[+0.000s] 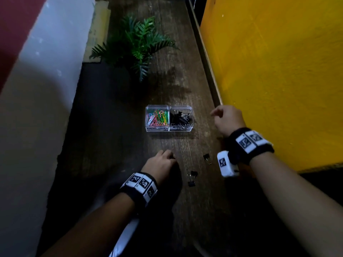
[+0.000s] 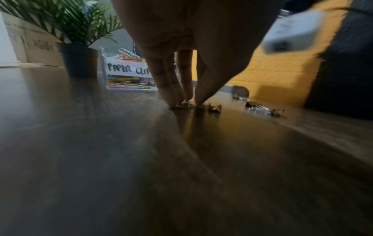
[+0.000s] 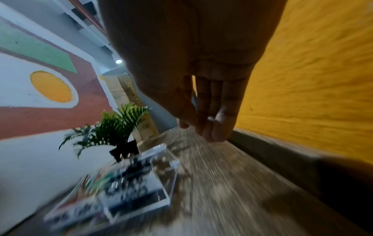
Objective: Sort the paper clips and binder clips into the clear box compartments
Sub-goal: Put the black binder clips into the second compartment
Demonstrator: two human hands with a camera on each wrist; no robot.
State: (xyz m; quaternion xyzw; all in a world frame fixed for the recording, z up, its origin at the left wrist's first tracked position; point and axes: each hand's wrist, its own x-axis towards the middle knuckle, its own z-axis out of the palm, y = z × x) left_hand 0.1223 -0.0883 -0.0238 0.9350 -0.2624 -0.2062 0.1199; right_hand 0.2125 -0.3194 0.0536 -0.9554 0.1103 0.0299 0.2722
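Clear box: acrylic, two compartments (image 1: 169,129) on the dark wooden tabletop (image 1: 187,151); the left compartment held coloured paper clips (image 1: 159,117) behind a handwritten "PAPER CLIP" label, the right held black binder clips (image 1: 181,117)
Loose pieces: three binder clips lay on the wood nearer the person than the box, one (image 1: 207,158) just beside the right wrist camera, two (image 1: 192,178) close together to the right of the left hand
Left hand: (image 1: 161,164) was down at the tabletop, its fingertips (image 2: 173,99) and thumb drawn together on a small piece (image 2: 184,104) lying on the wood; the pinch looked barely begun and the piece was not yet lifted
Right hand: (image 1: 229,118) was in the air to the right of the box, beside the yellow wall (image 1: 278,71), fingers loosely extended and holding nothing
Step in hand: picking up one of the last strays, most of the sorting apparently done
Next move: likely a firm pinch and lift, then a carry forward to the box; the piece was too blurred to name, so its kind would decide the compartment
Nearby: a potted fern (image 1: 137,43) stood beyond the box, well apart from the hands
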